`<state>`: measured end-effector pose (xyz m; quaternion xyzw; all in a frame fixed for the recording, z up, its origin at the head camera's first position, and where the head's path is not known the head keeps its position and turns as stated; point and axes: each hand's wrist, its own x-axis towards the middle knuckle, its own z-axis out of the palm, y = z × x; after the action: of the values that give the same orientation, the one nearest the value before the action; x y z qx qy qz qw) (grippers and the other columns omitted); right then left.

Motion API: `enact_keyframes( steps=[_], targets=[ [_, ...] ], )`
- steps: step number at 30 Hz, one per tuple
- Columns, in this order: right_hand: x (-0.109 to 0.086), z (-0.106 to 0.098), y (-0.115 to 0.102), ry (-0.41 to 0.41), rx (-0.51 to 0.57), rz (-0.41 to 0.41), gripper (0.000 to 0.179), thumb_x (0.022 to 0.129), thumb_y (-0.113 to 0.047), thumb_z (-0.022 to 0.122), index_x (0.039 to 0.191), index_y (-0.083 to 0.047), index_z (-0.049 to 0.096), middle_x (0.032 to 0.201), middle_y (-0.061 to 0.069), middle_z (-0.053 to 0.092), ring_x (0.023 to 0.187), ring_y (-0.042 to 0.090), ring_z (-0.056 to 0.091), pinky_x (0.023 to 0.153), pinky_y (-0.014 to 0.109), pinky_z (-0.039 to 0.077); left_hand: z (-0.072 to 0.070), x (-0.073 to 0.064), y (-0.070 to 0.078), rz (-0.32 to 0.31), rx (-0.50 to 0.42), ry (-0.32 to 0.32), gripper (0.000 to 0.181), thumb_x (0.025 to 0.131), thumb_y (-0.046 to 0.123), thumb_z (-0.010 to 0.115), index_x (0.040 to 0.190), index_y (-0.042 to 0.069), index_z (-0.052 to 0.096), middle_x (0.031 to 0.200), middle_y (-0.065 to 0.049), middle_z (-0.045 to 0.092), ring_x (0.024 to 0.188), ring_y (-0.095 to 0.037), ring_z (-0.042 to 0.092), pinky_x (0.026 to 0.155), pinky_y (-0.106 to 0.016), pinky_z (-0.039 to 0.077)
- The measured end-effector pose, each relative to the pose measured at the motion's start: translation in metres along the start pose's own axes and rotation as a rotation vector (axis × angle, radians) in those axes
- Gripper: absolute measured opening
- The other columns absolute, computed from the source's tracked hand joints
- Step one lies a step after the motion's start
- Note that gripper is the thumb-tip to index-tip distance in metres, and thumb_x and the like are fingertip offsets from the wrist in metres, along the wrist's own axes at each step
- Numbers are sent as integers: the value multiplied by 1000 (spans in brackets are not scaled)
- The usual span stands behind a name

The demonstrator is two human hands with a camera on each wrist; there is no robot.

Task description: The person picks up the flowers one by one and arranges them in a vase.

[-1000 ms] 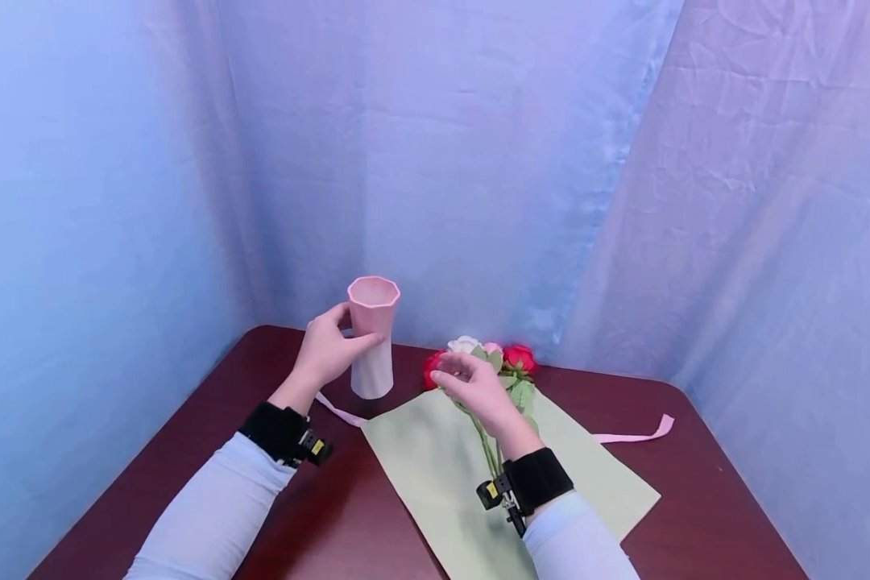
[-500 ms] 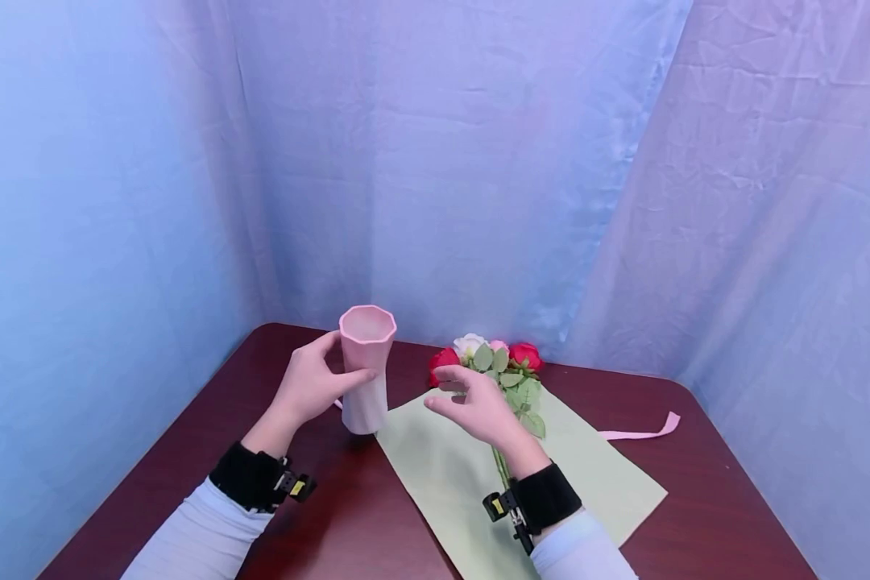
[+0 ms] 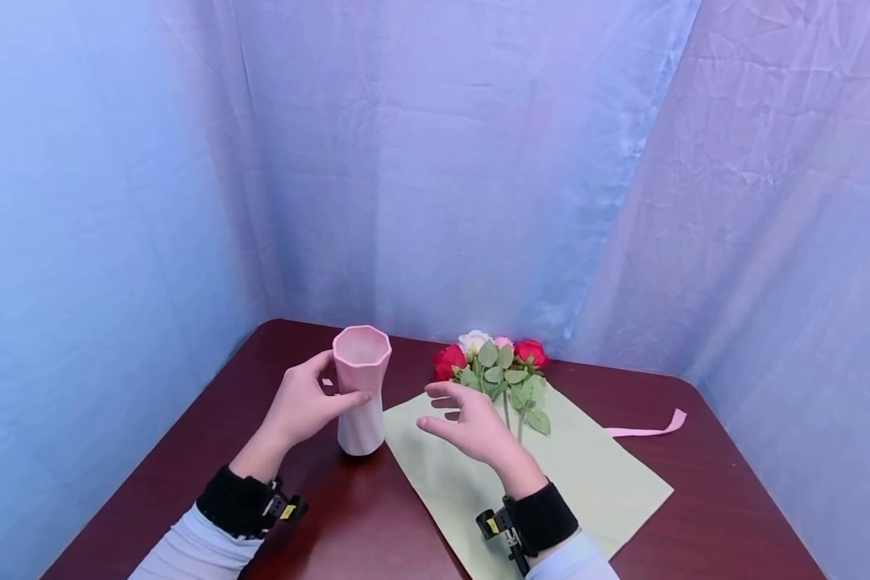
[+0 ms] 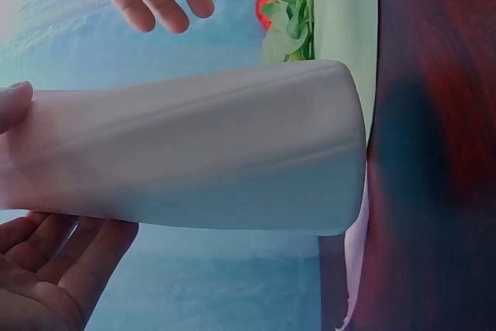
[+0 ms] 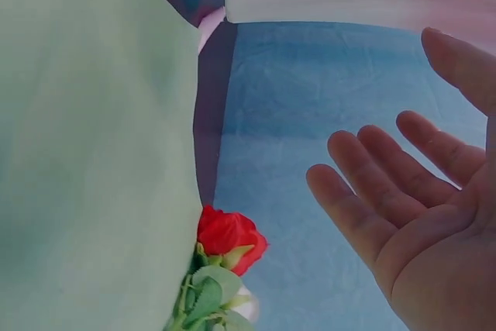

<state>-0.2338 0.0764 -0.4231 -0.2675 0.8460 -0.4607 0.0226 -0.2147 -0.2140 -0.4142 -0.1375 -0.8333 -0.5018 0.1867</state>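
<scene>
Blue-lilac cloth hangs as tall, creased curtains (image 3: 464,177) behind and at both sides of a dark red-brown desk (image 3: 725,487) with rounded far corners. On the desk lies a pale green sheet of paper (image 3: 587,475), turned so that one corner points left and another right. Two light sleeves (image 3: 196,548) come in from the near edge, one on each arm.

Pink at the top and white toward its base, a faceted vase (image 3: 362,419) stands upright in the left grip, just beside the paper's left corner; whether its base touches the desk is hard to tell. Near the paper's far edge lies a bunch of flowers (image 3: 511,374), its green stems running over the paper toward the person, with the heads at the far end.

Thumb on one side and fingers on the other, the left grip (image 3: 306,408) is clamped on the vase. Fingers apart and slightly bent, the right grip (image 3: 471,427) hangs over the paper, between vase and stems, its thumb toward the vase. Black bands (image 3: 235,501) wrap both wrists.

Among the blooms are two red roses (image 3: 449,362), a white rose (image 3: 474,341) and a smaller pink bloom (image 3: 503,342). Past the paper's right side, a narrow pink ribbon (image 3: 645,431) curls upward at its tip.
</scene>
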Motion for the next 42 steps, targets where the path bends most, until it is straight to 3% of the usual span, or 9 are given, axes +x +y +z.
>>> enact_keyframes(
  steps=[17, 22, 26, 30, 42],
  targets=[
    [-4, 18, 11, -78, 75, -22, 49, 87, -26, 82, 127, -3, 65, 121, 15, 68, 109, 35, 68, 91, 51, 56, 4, -14, -8, 2, -38, -97, 58, 70, 24, 96, 119, 12, 67, 104, -1, 71, 83, -17, 71, 71, -32, 59],
    [-5, 14, 12, -69, 70, -5, 49, 88, -26, 81, 127, -3, 64, 121, 17, 67, 108, 34, 68, 89, 45, 58, 3, -13, -11, 31, -54, -170, 62, 71, 27, 96, 122, 11, 66, 107, -1, 71, 87, -19, 71, 74, -35, 59],
    [-7, 11, 11, -61, 50, 19, 49, 88, -29, 81, 127, -4, 65, 120, 15, 68, 106, 30, 69, 86, 39, 58, -1, -12, -12, 61, -19, -201, 69, 71, 32, 95, 129, 13, 63, 114, 2, 69, 98, -17, 67, 83, -38, 57],
    [-8, 10, 11, -60, 38, 30, 49, 88, -30, 81, 127, -6, 65, 118, 11, 69, 104, 26, 70, 86, 38, 58, -5, -10, -13, 70, 23, -212, 73, 72, 36, 95, 133, 15, 61, 118, 4, 68, 105, -15, 63, 89, -39, 54],
    [-8, 10, 8, -71, 43, 34, 48, 88, -29, 81, 126, -5, 66, 116, 12, 70, 102, 28, 71, 83, 36, 58, -10, -9, -11, 35, 32, -217, 68, 72, 39, 94, 128, 14, 65, 114, 5, 70, 104, -16, 64, 90, -42, 54]
  ],
)
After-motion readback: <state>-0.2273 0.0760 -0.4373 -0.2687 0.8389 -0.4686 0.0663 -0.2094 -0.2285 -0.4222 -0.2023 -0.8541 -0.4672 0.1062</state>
